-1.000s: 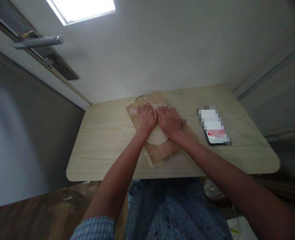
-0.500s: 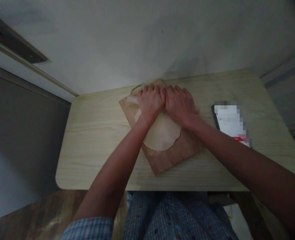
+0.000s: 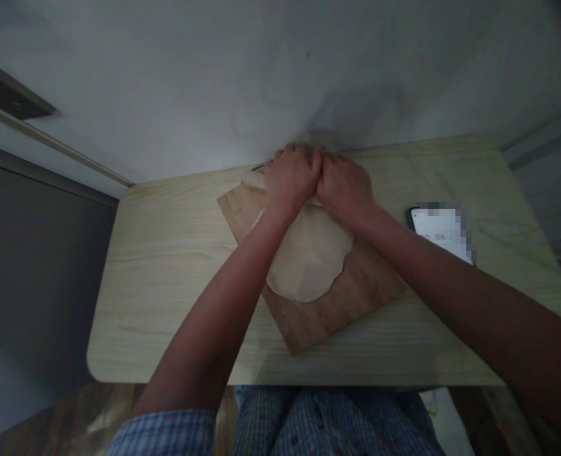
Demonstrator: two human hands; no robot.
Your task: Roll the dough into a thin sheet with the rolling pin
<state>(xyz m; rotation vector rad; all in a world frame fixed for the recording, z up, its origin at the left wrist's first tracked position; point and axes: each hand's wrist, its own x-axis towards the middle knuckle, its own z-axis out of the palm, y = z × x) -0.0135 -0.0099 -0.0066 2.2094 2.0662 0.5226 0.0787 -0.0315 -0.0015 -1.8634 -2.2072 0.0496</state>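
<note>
On my feed the left hand (image 3: 292,178) and right hand (image 3: 345,189), pressed together over the rolling pin (image 3: 253,179), grip unclear, just slid upper-centre, baring more flattened dough (image 3: 310,256).

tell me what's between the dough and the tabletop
In the head view, a wooden board lies between the dough and the tabletop.

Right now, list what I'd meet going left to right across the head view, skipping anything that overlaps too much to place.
Metal plate → the uncovered end of the rolling pin → left hand → right hand → phone.
</note>
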